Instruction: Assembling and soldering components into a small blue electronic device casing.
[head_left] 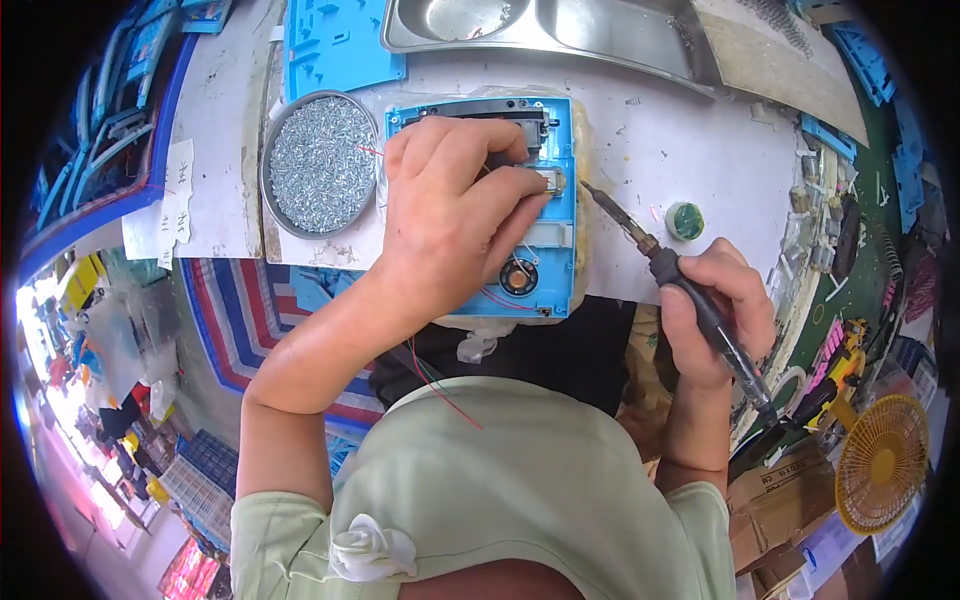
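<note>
A blue plastic housing (562, 275) lies open in front of me, on a pale pad at the table's front edge. Over its left half rests my left hand (440, 200), thumb and fingertips pinched at a small whitish part (549, 181); what they hold is hidden. A black round speaker (519, 277) with red wires sits low in the housing. My right hand (725, 310) grips a soldering iron (664, 265) by its dark handle. The iron's tip points up-left, just off the housing's right edge. Near the iron stands a small round tub with a green top (685, 221).
Left of the housing is a round bowl (267, 190) full of small metal screws. A blue panel (335, 45) and a metal tray (610, 35) lie at the back. A striped bag (235, 320) hangs front left; a yellow fan (882, 465) stands at lower right.
</note>
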